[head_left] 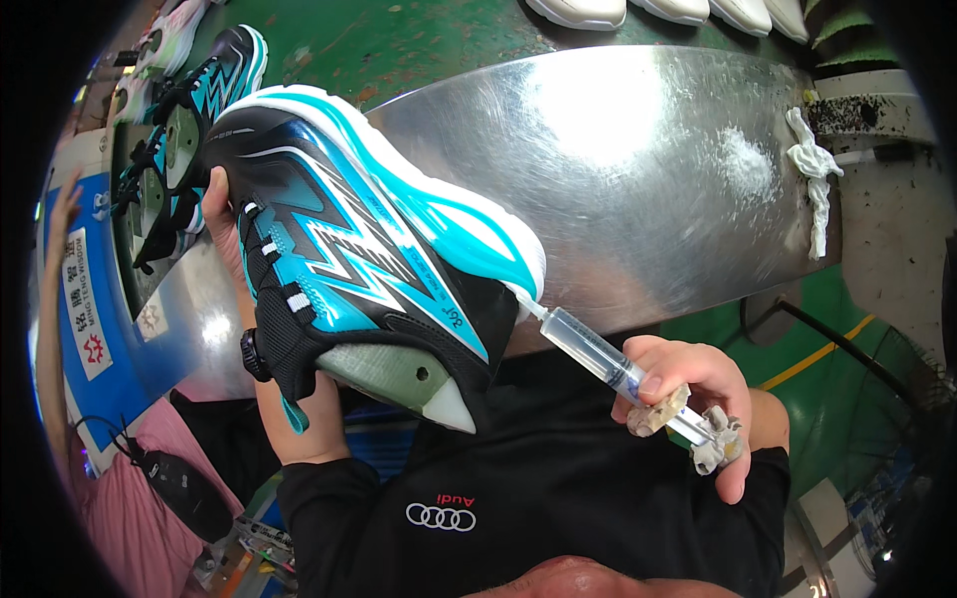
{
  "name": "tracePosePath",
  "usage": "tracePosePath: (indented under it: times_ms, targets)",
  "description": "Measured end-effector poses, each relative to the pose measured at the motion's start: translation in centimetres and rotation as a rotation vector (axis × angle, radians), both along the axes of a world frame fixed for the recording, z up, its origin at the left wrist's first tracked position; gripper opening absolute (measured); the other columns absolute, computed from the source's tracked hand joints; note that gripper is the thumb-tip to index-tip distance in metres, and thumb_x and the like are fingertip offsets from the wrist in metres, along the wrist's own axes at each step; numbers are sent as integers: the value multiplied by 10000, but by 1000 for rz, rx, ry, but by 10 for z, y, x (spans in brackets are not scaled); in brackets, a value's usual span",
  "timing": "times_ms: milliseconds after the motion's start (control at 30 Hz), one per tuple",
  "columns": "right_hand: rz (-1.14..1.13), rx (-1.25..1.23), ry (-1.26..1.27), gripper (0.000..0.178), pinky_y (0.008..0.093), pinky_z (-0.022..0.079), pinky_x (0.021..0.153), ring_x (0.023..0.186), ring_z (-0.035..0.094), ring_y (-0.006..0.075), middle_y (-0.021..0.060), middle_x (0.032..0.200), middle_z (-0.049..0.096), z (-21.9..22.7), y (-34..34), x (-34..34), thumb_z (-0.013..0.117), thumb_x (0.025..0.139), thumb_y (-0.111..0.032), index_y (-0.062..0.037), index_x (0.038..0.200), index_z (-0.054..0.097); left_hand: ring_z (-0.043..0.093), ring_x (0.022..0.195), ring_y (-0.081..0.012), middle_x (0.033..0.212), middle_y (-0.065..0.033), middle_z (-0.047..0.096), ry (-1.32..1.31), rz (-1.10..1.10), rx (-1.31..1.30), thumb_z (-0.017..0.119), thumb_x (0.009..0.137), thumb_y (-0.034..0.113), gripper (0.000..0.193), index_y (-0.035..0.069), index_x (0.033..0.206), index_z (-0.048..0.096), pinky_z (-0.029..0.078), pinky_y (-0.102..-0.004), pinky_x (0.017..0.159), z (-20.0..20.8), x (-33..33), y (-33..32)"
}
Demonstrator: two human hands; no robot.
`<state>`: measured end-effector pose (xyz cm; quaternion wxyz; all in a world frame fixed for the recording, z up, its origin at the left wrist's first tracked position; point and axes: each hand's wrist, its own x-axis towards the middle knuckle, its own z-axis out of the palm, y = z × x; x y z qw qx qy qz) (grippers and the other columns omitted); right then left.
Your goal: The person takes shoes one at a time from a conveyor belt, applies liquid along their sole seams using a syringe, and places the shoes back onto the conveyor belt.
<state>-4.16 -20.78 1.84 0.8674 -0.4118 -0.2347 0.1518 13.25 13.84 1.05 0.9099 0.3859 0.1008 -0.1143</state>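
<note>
A black, turquoise and white sneaker (329, 219) with a green shoe last (399, 377) inside it lies on its side in the air before me. My left hand (221, 211) is closed around its toe end from the far-left side, most fingers hidden behind the shoe. In my right hand (703, 374) is a transparent syringe (596, 351), the fingers wrapped round its flange and plunger end. The syringe's tip touches or nearly touches the heel, where upper and white sole meet. Pale, crusted wrapping covers the flange and the plunger's end.
A shiny metal table (638, 199) curves across the far side, with a white powdery patch (746, 164) and a knotted white cloth strip (814, 164). More sneakers on lasts (209, 110) stand at far left. White soles (578, 10) line the back. Another person's arm (55, 289) shows at left.
</note>
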Motion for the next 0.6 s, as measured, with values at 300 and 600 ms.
tracePosePath:
  times_ms: [300,600]
  targets:
    - [-5,7,57,982,213,336,626,763,446,101,98,992,540,-17,-3,-3,829,568,-538,75,1236,453,587,1038,-308,1168,-159,585,92,-145,101,455,910,380,473,28,1224,502,470,-461,907,18,-28,10]
    - [27,36,11,948,249,423,771,948,517,157,124,1132,494,-26,7,7,880,569,-350,34,1293,402,606,987,-324,1141,-198,583,6,-131,585,432,931,345,463,-26,1203,491,488,-438,882,10,-77,86]
